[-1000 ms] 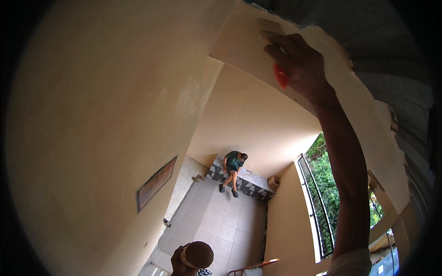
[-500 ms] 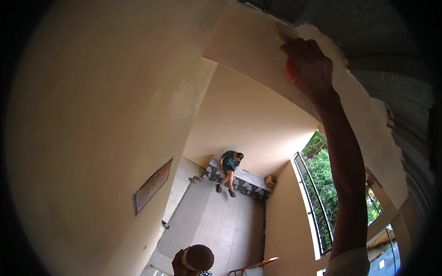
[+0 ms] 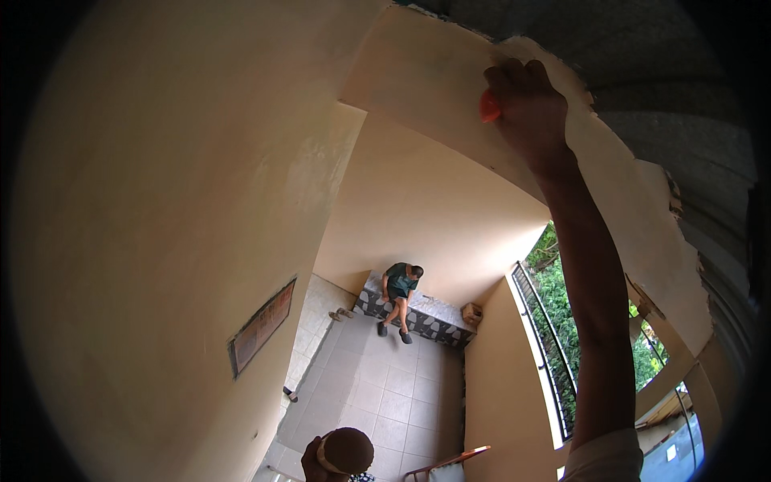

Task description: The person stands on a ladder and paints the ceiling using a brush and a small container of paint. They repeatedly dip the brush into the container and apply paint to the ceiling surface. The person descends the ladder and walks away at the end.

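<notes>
My right hand [image 3: 530, 112] reaches high up, its fingers wrapped around a red-handled paintbrush [image 3: 489, 107]. It is held against the beige upper wall [image 3: 426, 68], just under the dark roof; the brush head is blurred and mostly hidden by the fingers. Low in the view, my left hand [image 3: 312, 462] grips the side of a round container [image 3: 349, 451]. A brown surface fills the container's top, and its pale rim shows on the left. Most of the left hand is hidden behind it.
A tall beige wall [image 3: 177, 201] with a framed recess [image 3: 262, 327] stands at left. Far below, a person [image 3: 401, 293] sits on a patterned bench [image 3: 438, 327] above a tiled floor [image 3: 377, 394]. At right is a barred window [image 3: 546, 345]; corrugated roofing [image 3: 666, 104] hangs overhead.
My right hand with the paintbrush has shifted slightly left and up along the upper wall. My left hand and the container stay nearly in place.
</notes>
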`<state>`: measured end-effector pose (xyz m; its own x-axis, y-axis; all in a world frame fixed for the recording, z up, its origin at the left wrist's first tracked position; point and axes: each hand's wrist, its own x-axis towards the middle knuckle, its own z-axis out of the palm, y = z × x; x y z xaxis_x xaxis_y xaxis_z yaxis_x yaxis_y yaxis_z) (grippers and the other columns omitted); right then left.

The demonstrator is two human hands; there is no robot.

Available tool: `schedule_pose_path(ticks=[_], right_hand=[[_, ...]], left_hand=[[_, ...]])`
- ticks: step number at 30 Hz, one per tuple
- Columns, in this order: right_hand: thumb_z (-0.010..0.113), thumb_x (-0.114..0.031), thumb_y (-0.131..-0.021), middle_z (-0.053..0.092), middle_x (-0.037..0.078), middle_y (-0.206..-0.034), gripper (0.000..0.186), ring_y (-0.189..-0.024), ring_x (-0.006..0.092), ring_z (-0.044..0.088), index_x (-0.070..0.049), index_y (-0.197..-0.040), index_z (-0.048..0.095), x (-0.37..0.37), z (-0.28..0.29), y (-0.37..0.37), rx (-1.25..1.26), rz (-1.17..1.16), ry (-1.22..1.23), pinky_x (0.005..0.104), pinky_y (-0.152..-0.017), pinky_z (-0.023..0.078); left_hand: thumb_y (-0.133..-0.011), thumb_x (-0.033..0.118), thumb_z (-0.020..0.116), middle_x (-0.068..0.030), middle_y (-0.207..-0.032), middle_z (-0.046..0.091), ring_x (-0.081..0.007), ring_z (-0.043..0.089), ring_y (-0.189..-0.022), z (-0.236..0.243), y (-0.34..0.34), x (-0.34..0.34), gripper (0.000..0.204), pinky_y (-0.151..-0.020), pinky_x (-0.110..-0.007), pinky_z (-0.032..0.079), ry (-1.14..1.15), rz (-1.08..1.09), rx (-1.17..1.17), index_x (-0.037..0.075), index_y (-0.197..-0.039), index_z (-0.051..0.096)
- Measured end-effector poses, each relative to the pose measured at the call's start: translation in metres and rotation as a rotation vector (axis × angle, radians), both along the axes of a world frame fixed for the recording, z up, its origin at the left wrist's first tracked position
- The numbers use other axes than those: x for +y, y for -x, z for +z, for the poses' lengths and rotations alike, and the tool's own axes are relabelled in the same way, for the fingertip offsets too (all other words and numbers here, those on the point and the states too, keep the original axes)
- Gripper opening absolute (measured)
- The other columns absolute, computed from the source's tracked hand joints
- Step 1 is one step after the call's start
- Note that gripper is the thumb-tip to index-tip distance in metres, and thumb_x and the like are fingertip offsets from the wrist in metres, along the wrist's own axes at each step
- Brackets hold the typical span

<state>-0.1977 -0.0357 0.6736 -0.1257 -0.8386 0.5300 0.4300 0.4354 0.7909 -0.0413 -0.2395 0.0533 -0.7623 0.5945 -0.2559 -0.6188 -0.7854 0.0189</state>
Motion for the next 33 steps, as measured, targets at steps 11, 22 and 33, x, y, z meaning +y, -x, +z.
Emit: schedule_pose_path(ticks=[11,22,33], right_hand=[[0.075,-0.013,-0.066,0.067,-0.002,-0.103,0.026,-0.086,0.0171,0.063,-0.018,-0.09,0.068,-0.016,-0.034,-0.019,-0.156,0.076,0.034,0.0282,-0.059,0.058],[0.07,-0.008,-0.071,0.067,-0.004,-0.107,0.036,-0.092,0.0192,0.065,-0.022,-0.105,0.071,0.051,0.005,-0.046,-0.066,0.046,0.022,0.0318,-0.064,0.06],[0.073,-0.012,-0.072,0.066,-0.002,-0.099,0.029,-0.086,0.0179,0.063,-0.02,-0.1,0.068,0.031,-0.003,-0.04,0.009,0.11,0.035,0.0309,-0.06,0.056]], left_hand=[[-0.101,0.047,0.047,-0.0175,-0.13,0.064,-0.0346,0.059,-0.123,-0.001,0.002,-0.011,0.057,-0.104,-0.056,0.048,0.032,0.017,0.01,0.002,-0.134,0.056],[-0.101,0.046,0.047,-0.018,-0.13,0.064,-0.035,0.059,-0.122,0.001,0.006,-0.006,0.056,-0.104,-0.057,0.048,0.028,-0.007,0.031,0.002,-0.134,0.056],[-0.101,0.047,0.048,-0.0184,-0.13,0.063,-0.0354,0.059,-0.122,0.001,0.004,-0.005,0.057,-0.103,-0.056,0.049,0.008,-0.015,0.029,0.001,-0.135,0.055]])
